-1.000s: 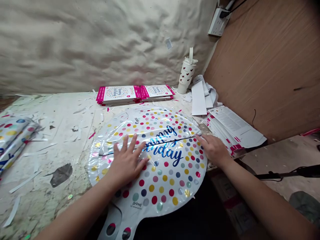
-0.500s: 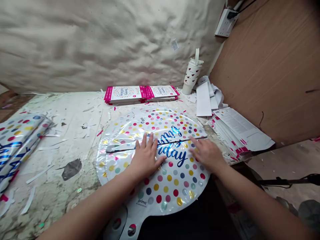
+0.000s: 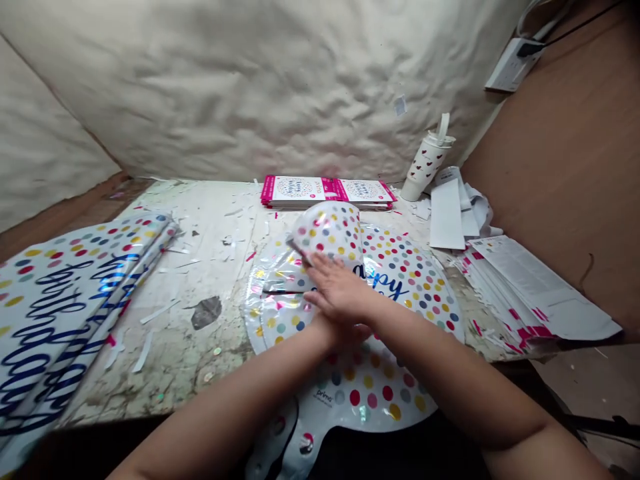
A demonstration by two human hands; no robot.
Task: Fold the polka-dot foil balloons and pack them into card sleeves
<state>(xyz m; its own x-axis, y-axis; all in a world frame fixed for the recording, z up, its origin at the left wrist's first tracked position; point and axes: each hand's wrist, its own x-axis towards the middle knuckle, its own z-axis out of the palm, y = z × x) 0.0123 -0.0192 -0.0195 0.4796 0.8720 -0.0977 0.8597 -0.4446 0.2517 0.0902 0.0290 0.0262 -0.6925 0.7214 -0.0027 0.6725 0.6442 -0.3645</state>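
Note:
A flat foil balloon (image 3: 367, 400) with coloured dots and blue lettering lies before me, its tail toward me. One part of its upper layer is lifted and curled over as a flap (image 3: 327, 230). My right hand (image 3: 333, 283) reaches across to the left over my left wrist, its fingers closed on the flap near its dark edge. Under the right wrist, my left hand (image 3: 356, 333) rests on the balloon; its fingers are mostly hidden. Another dotted balloon's edge (image 3: 253, 313) shows beneath at the left.
Folded dotted balloons (image 3: 75, 300) lie at the left. Pink-and-white packets (image 3: 305, 189) are stacked at the back, near a white tumbler (image 3: 427, 167). White card sleeves (image 3: 540, 287) lie at the right. Paper scraps (image 3: 160, 312) litter the worn table (image 3: 200, 367).
My right hand has moved left across my left wrist, and part of the balloon's upper layer is now raised and curled. The view has shifted left.

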